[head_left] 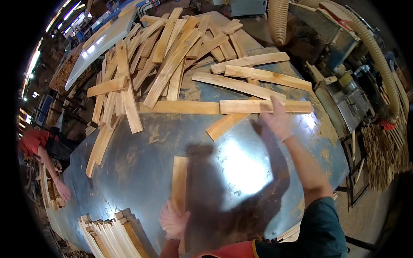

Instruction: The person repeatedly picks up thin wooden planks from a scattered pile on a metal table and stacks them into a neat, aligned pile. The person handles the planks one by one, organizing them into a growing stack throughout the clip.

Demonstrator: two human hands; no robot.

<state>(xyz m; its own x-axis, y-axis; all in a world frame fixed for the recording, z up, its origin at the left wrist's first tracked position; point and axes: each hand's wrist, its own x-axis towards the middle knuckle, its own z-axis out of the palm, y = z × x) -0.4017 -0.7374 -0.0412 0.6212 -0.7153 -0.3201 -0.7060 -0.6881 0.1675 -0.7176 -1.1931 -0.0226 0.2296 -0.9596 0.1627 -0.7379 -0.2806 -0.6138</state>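
My left hand point(174, 219) is closed round the near part of a wooden slat point(179, 178), which points away from me over the grey metal table point(142, 172). With my right arm stretched forward, my right hand point(277, 120) grips a pale wooden slat point(241, 106) lying crosswise toward the far right. Its fingertips are partly hidden by the hand. Under that slat, a darker slat point(226, 127) slants toward me. Another long slat point(185, 107) lies in line with it on the left. Just beyond my right hand rest more loose slats point(266, 77).
A heap of jumbled slats point(167, 56) covers the table's far side. Near my left arm stands a row of stacked slats point(109, 236). A co-worker in a red top point(36, 142) reaches to the table's left edge. Machinery and a ribbed hose point(389, 81) stand at right.
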